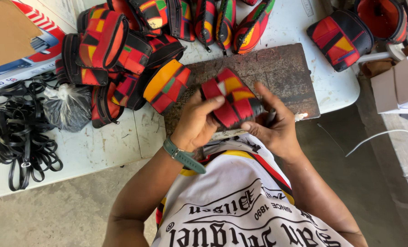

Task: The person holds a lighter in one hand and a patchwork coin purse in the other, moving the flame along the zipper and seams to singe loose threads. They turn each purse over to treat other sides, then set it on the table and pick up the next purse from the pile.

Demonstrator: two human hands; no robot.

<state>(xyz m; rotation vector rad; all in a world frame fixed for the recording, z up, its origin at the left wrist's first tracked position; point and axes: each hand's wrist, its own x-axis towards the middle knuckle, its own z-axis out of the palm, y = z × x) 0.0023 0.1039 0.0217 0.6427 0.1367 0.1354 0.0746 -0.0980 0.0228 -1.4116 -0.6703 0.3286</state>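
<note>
Scene: a person in a white printed shirt works at a white table (99, 151), seen from above.
Left hand: the left hand (197, 123), with a green watch (182, 155) on its wrist, is clamped on a red, yellow and black patterned pouch (231, 98), thumb across its top.
Right hand: the right hand (277, 126) closes around the pouch's right side, fingers spread over it; a dark slim tool (270, 117) is tucked in the same hand.
Pouch position: held just above the near edge of a dark, worn board (281, 73) that lies on the table, close to the person's chest.
Table surface: white, scuffed and stained; a heap of matching pouches (117, 55) lies left of the board, and a row of others (213, 20) at the far edge.
Left end: a tangle of black straps (16, 137), a knotted dark plastic bag (67, 107) and a cardboard box (16, 41).
Right end: one more pouch (341, 39) at the table's corner, small cartons (396, 87) beyond.
Floor: bare grey concrete (62, 210), with a white cable (377, 137) trailing at right.
</note>
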